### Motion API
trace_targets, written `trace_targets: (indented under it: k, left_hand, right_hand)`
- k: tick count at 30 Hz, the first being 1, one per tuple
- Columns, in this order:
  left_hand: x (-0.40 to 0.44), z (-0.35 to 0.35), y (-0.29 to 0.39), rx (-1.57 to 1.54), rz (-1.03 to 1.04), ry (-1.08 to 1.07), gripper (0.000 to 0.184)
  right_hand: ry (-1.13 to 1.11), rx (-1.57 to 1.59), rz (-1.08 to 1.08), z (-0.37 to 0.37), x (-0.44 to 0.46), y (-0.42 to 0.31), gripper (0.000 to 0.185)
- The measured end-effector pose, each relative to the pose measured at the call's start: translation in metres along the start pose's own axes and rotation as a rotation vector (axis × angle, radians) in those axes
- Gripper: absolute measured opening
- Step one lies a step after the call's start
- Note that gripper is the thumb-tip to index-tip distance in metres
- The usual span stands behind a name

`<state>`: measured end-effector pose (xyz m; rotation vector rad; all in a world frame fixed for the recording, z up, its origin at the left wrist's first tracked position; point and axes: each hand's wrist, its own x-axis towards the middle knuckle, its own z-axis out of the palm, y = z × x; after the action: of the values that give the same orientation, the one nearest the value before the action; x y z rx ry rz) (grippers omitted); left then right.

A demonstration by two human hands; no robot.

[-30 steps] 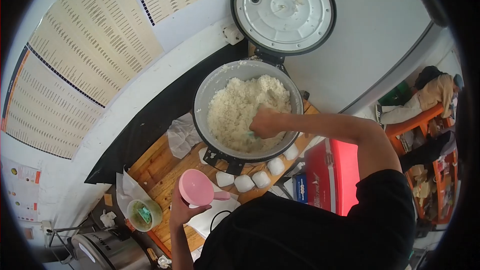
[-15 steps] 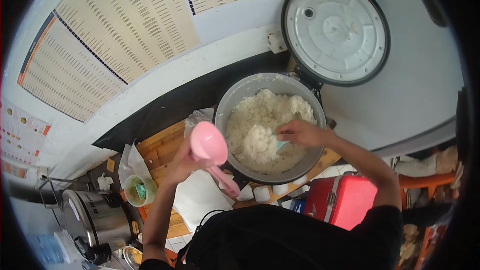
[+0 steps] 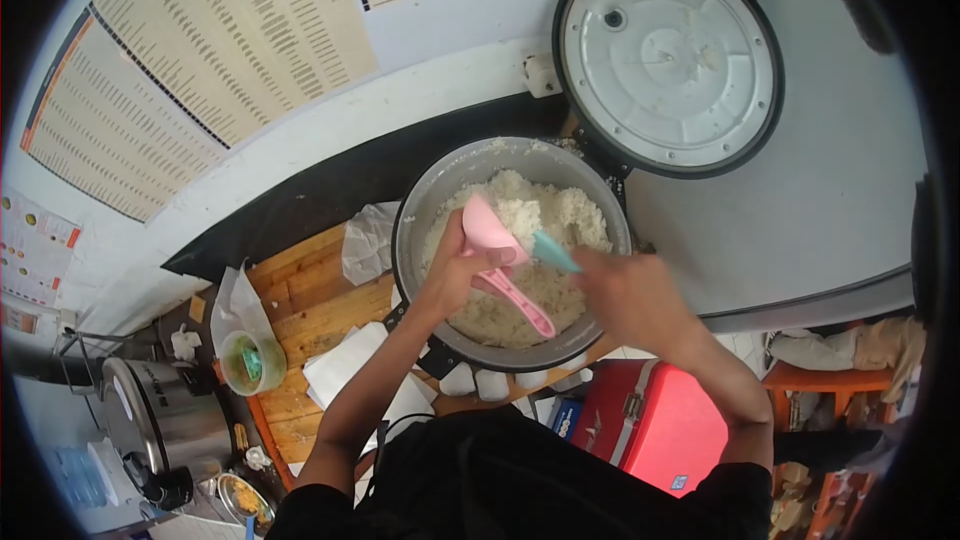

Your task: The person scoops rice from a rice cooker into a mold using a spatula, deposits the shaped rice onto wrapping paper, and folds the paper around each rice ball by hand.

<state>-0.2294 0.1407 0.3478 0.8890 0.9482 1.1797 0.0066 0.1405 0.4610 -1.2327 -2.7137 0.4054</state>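
Your left hand grips a pink scoop — smooth, round-bowled — over grainy white rice in the round grey cooker pot. Your blurred right hand clasps a teal rice paddle just beside the scoop's mouth.

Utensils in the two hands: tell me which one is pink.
The scoop in the left hand, a round cup with a long handle, held over the rice. The other, the spatula in the right hand, is teal.
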Motion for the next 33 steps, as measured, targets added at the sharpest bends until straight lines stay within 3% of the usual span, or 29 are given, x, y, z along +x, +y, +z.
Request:
trace_targets:
  k: [2,4,5,7,8,10,12,13,15,16,17,19,20,22,24,28,30,31,33]
  left_hand:
    - [-0.001,-0.014,0.006,0.007,0.045,-0.009,0.07]
    - [-0.001,-0.027,0.01,-0.057,0.146,-0.106,0.079]
    - [-0.003,-0.029,0.01,-0.056,0.153,-0.098,0.079]
    - [-0.009,-0.027,0.017,-0.177,0.138,-0.132,0.086]
    - [-0.008,-0.027,0.018,-0.174,0.145,-0.133,0.086]
    - [-0.007,-0.026,0.014,-0.032,0.258,-0.2,0.087]
    - [-0.009,-0.023,0.009,-0.1,0.241,-0.139,0.089]
    - [-0.008,-0.029,0.006,-0.031,0.267,-0.135,0.09]
    - [-0.003,-0.036,0.008,0.042,0.301,-0.131,0.091]
    - [-0.004,-0.037,0.011,0.061,0.37,-0.132,0.093]
    - [-0.003,-0.038,0.014,0.079,0.448,-0.127,0.095]
    - [-0.004,-0.043,0.02,0.164,0.518,-0.124,0.098]
    - [-0.003,-0.045,0.024,0.253,0.583,-0.132,0.102]
    - [0.0,-0.04,0.032,0.381,0.609,-0.103,0.104]
    - [-0.001,-0.038,0.029,0.507,0.635,-0.07,0.106]
    - [-0.001,-0.041,0.019,0.347,0.616,-0.082,0.106]
    - [-0.002,-0.049,0.017,0.459,0.667,-0.043,0.106]
    - [-0.003,-0.05,0.017,0.449,0.7,-0.045,0.107]
    - [-0.01,-0.059,0.019,0.372,0.677,0.022,0.106]
  right_hand:
    - [0.044,-0.032,-0.017,-0.016,-0.004,0.004,0.011]
    - [0.085,0.073,0.184,-0.03,-0.004,0.004,0.014]
    - [0.085,0.072,0.174,-0.033,0.0,0.001,0.014]
    - [0.139,0.4,0.347,-0.035,0.008,-0.008,0.026]
    - [0.145,0.398,0.342,-0.021,0.009,-0.006,0.026]
    - [0.181,0.433,0.113,0.03,0.012,0.005,0.028]
    - [-0.025,0.615,0.25,0.055,0.028,-0.013,0.034]
    - [-0.022,0.609,0.249,0.055,0.03,-0.015,0.034]
    - [-0.311,1.008,0.485,0.054,0.035,-0.018,0.038]
    - [-0.313,1.01,0.484,0.055,0.032,-0.014,0.038]
    - [-0.124,0.845,0.232,0.054,0.027,-0.003,0.038]
    - [0.059,0.669,-0.021,0.063,0.028,0.02,0.039]
    - [0.279,0.391,-0.195,0.078,0.035,0.035,0.038]
    - [0.489,0.101,-0.356,0.074,0.038,0.019,0.036]
    - [-0.144,1.074,0.426,0.064,0.033,-0.021,0.036]
    - [-0.115,0.948,0.356,0.05,0.036,-0.01,0.041]
    - [-0.159,0.772,0.269,0.045,0.038,-0.018,0.042]
    - [0.051,0.734,0.16,0.039,0.038,-0.015,0.042]
    - [0.115,0.594,0.259,0.01,0.041,-0.01,0.035]
